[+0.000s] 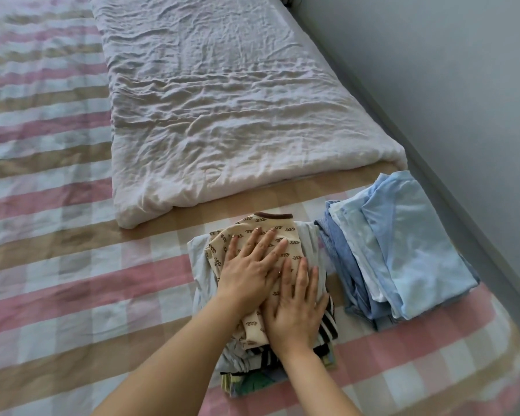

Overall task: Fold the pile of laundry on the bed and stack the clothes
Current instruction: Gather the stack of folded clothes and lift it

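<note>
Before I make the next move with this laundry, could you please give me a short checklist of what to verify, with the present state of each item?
1. Hands free: left hand and right hand press flat on the cream patterned top and grip nothing: ok.
2. Cream patterned top lies flat on the near stack: ok.
3. Near stack edges aligned: striped and pale layers stick out at the sides: not ok.
4. Blue stack beside it has not toppled: ok.
5. No unfolded laundry left on the checked bedsheet: none in view, but part of the bed is out of frame: cannot tell.
</note>
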{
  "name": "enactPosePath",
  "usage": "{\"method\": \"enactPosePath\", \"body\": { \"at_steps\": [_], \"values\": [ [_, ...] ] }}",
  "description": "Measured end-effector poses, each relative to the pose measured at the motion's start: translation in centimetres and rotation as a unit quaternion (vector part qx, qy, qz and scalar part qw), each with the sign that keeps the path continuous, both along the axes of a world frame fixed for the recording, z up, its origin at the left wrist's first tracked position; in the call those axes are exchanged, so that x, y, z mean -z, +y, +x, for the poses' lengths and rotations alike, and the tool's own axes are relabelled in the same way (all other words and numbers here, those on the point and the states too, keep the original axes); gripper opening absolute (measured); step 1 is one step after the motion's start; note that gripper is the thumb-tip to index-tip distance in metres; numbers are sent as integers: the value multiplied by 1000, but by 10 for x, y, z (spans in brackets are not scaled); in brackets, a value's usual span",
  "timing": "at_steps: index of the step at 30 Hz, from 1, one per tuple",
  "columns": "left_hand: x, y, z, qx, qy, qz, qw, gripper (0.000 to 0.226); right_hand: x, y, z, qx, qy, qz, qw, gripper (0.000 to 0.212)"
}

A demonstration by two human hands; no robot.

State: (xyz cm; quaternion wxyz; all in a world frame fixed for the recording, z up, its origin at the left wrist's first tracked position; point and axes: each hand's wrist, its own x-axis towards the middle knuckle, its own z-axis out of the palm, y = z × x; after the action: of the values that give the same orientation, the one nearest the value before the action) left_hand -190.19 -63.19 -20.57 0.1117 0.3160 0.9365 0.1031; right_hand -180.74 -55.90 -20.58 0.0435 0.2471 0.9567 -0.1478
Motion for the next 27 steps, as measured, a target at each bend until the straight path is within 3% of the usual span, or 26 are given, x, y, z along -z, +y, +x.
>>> {"method": "enactPosePath", "body": {
  "at_steps": [8, 16, 21, 27],
  "values": [
    [19, -5, 1, -22, 3, 0, 1000, 45, 12, 0, -4, -11, -58, -22, 998, 76],
    [-13, -30, 34, 11, -59, -29, 998, 56, -4, 12, 8, -74, -163, -37, 983, 72],
    [-8, -64, 66, 20, -110, -85, 990, 74, -7, 11, 19, -85, -166, -29, 982, 75],
    [-37, -59, 60, 10, -127, -106, 986, 65, -45, 11, 15, -87, -185, -53, 977, 69]
  ]
}}
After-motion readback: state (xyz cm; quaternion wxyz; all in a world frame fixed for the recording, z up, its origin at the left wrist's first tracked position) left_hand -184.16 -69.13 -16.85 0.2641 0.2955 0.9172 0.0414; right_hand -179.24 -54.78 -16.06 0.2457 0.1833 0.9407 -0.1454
